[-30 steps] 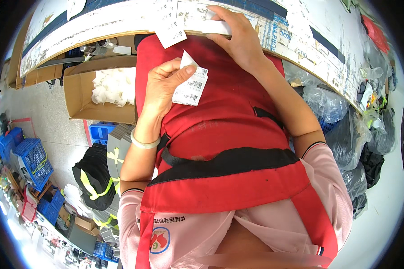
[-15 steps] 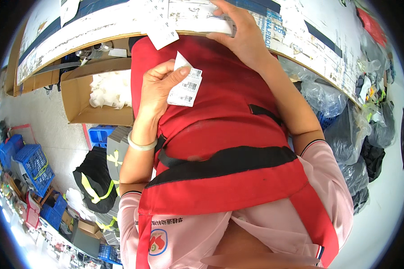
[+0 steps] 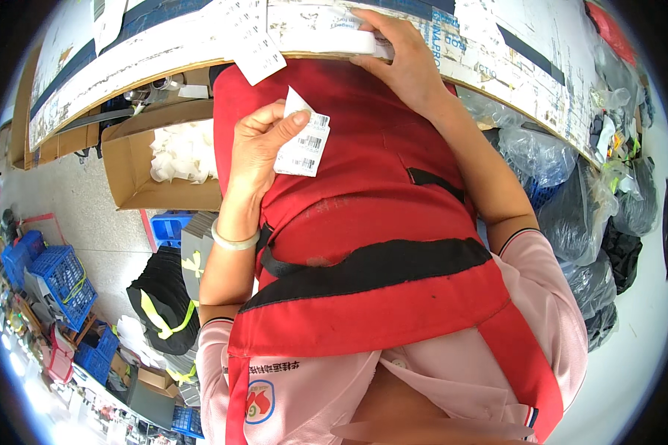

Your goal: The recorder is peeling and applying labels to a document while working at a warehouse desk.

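Observation:
Pinched between thumb and fingers, a folded strip of white barcode labels point(image 3: 302, 152) is in my left hand point(image 3: 263, 141), above the red apron point(image 3: 334, 200) on my lap. My right hand point(image 3: 412, 63) rests at the table's near edge with thumb and fingers apart. They spread around the end of a smooth white piece point(image 3: 349, 42), perhaps a roll; whether they touch it I cannot tell. Another strip of printed labels point(image 3: 258, 55) hangs over the table edge, between my two hands.
The worn white table point(image 3: 490, 67) spans the top. Below it at left stands a cardboard box point(image 3: 141, 194) of crumpled white scraps. Blue crates point(image 3: 63, 278) and a black bundle with yellow ties point(image 3: 163, 300) are on the left. Plastic bags point(image 3: 571, 211) are piled at right.
The view has shifted slightly. Relative to the white piece, my right hand has moved a little to the right, and more of the piece shows. My left hand still holds the labels.

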Demonstrator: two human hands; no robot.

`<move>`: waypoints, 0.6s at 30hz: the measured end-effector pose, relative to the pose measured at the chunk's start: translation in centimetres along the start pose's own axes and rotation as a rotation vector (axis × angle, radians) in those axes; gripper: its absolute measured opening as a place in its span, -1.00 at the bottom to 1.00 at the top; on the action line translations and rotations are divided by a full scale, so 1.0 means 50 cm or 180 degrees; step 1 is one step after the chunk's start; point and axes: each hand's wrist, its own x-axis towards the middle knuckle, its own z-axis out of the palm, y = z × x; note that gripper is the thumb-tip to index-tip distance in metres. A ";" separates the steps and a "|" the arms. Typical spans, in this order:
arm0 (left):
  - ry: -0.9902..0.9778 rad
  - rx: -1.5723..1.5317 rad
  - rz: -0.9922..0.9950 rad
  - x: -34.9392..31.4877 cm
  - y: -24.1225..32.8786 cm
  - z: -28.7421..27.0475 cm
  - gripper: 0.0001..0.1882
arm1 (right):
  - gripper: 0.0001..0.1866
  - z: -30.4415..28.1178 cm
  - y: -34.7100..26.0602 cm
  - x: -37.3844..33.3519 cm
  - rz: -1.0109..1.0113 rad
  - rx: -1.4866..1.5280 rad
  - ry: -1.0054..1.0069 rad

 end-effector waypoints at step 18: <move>0.0011 -0.0057 0.0064 0.001 0.008 -0.002 -0.89 | -0.78 -0.026 0.003 0.058 0.1560 0.1703 -0.0801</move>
